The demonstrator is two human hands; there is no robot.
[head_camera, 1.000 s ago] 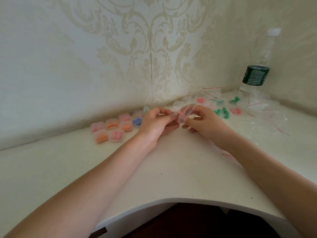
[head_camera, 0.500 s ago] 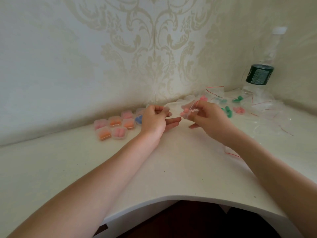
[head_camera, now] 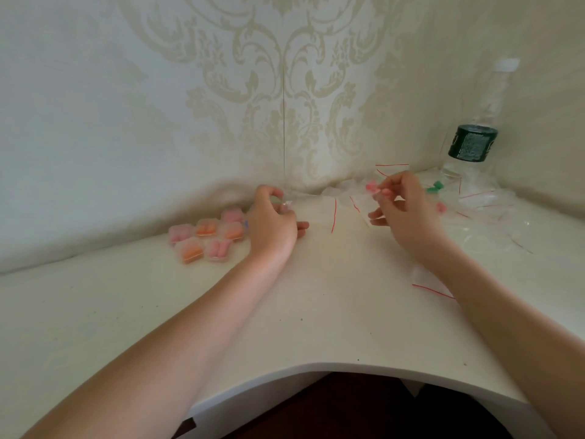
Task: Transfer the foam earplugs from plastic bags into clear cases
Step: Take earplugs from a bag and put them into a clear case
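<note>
Hands have separated since the earlier frame: left hand pinches a clear case near the filled cases at the counter's back edge; right hand pinches a bag with pink earplugs. Advised: open case fully, tip bag directly over it. Case state is indistinct.

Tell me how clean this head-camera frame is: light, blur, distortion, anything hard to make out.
Head view: soft, even light, no harsh shadows or glare; wide-angle bending curves the desk edge; slight softness throughout, most on the filled cases and the clear bags, whose outlines fade into the desk; what the left hand holds is unclear; the right hand pinches a pink earplug.
</note>
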